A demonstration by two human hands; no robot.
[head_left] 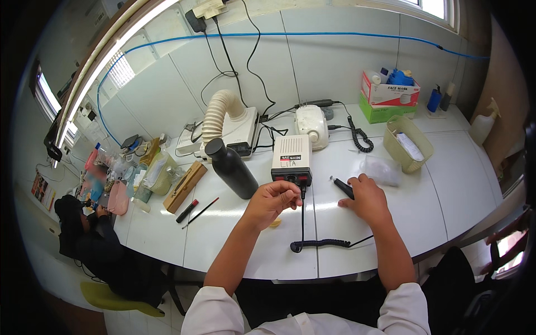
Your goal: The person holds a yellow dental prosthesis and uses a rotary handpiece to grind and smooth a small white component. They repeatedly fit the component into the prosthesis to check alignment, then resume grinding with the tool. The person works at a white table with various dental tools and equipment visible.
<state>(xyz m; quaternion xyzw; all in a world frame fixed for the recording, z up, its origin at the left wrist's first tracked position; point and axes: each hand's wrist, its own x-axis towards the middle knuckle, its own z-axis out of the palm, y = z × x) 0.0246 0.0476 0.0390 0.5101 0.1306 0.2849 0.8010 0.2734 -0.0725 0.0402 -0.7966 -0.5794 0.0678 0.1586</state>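
Note:
A cream-and-black control box [291, 159] for a rotary tool stands in the middle of the white table. My left hand [273, 202] is raised in front of it, thumb and fingers pinched together beside the plug of a black cord [302, 220]. Whether the fingertips grip that plug, I cannot make out. The cord runs down into a coil [324, 243] near the table's front edge. To the right, my right hand [368, 200] is closed over the black rotary handpiece [343, 188], whose metal tip points to the upper left. A small yellow thing [275, 223] lies partly behind my left wrist.
A dark bottle [231, 170] stands left of the box, near a wooden block [185, 187] and two slim tools. Behind are a white hose unit [223, 117] and a second white device [311, 127]. At right: a clear bag [381, 171], a basket [408, 146]. Another person [106, 245] sits far left.

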